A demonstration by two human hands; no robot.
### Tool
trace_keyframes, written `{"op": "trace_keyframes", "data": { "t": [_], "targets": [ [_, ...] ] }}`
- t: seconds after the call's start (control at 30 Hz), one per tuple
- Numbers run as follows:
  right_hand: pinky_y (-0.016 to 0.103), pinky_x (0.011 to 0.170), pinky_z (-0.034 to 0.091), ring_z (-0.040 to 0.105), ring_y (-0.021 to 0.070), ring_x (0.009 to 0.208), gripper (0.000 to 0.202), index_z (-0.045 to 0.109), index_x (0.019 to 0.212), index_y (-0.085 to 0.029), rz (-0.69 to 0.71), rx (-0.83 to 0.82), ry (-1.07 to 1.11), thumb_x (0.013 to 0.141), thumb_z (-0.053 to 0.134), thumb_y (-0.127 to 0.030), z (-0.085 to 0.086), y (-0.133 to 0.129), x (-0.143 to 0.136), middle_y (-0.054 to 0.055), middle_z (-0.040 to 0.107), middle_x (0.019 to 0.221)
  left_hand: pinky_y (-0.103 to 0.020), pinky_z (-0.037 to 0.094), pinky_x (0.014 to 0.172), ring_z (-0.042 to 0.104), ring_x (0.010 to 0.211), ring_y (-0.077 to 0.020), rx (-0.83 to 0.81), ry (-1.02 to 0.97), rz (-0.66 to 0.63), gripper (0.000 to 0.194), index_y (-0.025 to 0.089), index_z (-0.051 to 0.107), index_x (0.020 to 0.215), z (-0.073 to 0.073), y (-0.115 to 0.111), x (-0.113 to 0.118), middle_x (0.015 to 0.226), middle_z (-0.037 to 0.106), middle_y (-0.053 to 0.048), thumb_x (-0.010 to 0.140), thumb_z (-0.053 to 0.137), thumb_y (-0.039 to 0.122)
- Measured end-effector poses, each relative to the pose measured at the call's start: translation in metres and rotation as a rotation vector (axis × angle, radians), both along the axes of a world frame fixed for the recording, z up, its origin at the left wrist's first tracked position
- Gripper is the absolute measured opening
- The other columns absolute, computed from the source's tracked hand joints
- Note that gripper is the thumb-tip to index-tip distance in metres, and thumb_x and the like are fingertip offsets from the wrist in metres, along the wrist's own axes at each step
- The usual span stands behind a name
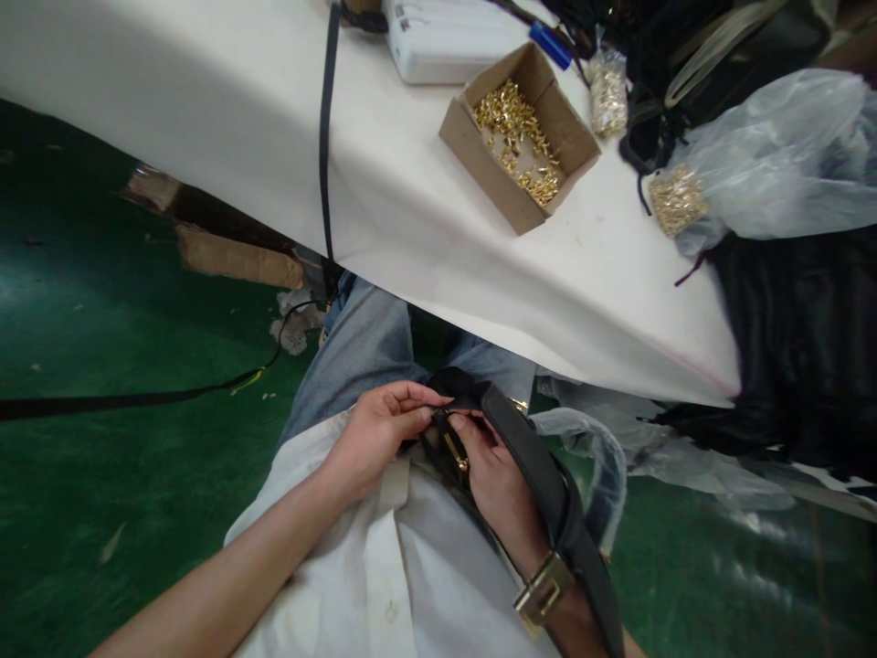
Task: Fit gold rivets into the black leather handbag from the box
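A black leather strap piece [531, 457] with gold metal fittings lies across my lap, looped over my right forearm. My left hand [374, 434] pinches the strap's dark end between thumb and fingers. Close beside it, my right hand [490, 471] is closed on the same piece, thumb against the edge. A small gold fitting [458, 452] shows between the hands. A broad gold clasp [544, 592] hangs on the strap near my right wrist. Whatever small part sits between the fingertips is too tiny to make out.
On the white table [411, 210] stands a cardboard box [486, 174] of small gold fittings. Bags of similar pieces [678, 199], a white device [445, 46] and a blue pen-like object [550, 46] lie near it. Black material [808, 338] hangs at the right; a cardboard piece [237, 256] is below the table.
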State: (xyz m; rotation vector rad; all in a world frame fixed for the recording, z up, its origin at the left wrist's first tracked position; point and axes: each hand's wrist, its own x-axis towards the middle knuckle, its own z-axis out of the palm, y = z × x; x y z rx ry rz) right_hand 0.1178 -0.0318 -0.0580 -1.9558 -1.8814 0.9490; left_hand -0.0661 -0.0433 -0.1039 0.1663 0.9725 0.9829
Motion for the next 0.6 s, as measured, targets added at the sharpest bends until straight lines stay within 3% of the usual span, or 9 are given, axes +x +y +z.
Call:
{"op": "trace_keyframes", "data": {
  "t": [0.17, 0.4, 0.6],
  "targets": [
    [0.045, 0.112, 0.057, 0.078, 0.0323, 0.116, 0.04, 0.087, 0.115, -0.027, -0.018, 0.015, -0.008, 0.106, 0.065, -0.059, 0.0, -0.003, -0.002, 0.011, 0.086, 0.12, -0.023, 0.047, 0.068, 0.068, 0.072, -0.0134, 0.009, -0.003, 0.021, 0.026, 0.016, 0.084, 0.098, 0.003, -0.001, -0.001, 0.092, 0.084, -0.007, 0.075, 0.09, 0.027],
    [0.054, 0.11, 0.059, 0.077, 0.0269, 0.117, 0.039, 0.078, 0.123, -0.018, -0.001, -0.008, 0.04, 0.109, 0.069, -0.053, -0.001, -0.001, -0.002, 0.01, 0.08, 0.124, -0.027, 0.055, 0.08, 0.076, 0.087, -0.0185, 0.042, -0.004, 0.011, 0.023, 0.016, 0.083, 0.1, 0.004, -0.001, -0.001, 0.108, 0.086, -0.011, 0.078, 0.085, 0.026],
    [0.05, 0.104, 0.063, 0.078, 0.0251, 0.11, 0.037, 0.077, 0.124, -0.018, -0.002, -0.027, 0.085, 0.111, 0.067, -0.052, -0.005, -0.002, -0.002, 0.009, 0.08, 0.12, -0.028, 0.056, 0.08, 0.077, 0.086, -0.0192, 0.11, 0.091, 0.023, 0.017, 0.017, 0.082, 0.097, 0.012, -0.001, -0.001, 0.099, 0.086, -0.009, 0.08, 0.081, 0.021]
  ]
}}
